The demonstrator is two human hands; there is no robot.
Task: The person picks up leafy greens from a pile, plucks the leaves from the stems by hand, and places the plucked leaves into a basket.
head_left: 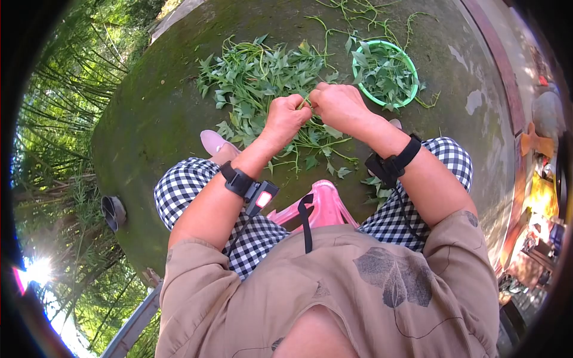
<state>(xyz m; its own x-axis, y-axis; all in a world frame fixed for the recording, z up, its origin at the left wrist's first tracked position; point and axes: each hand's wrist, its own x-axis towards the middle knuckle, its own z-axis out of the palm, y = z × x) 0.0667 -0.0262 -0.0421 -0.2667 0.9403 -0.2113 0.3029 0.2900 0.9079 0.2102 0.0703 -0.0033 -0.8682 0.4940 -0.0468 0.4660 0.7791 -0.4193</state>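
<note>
My left hand [284,122] and my right hand [341,107] meet fingertip to fingertip over a heap of leafy green vines [256,74] on the ground. Pinched between the fingers of both hands is a thin green stem [304,105], mostly hidden by the knuckles. Just beyond my right hand stands a round basket with a light green rim [414,70], holding picked green leaves [385,74]. Loose vines and leaves [310,146] also lie below my hands, close to my feet.
Bare trailing stems [364,15] lie at the far side. A pink plastic stool [322,200] is under me. At the left, a dark round container [113,213] rests near dense greenery. A reddish edge [498,59] borders the mossy concrete ground on the right.
</note>
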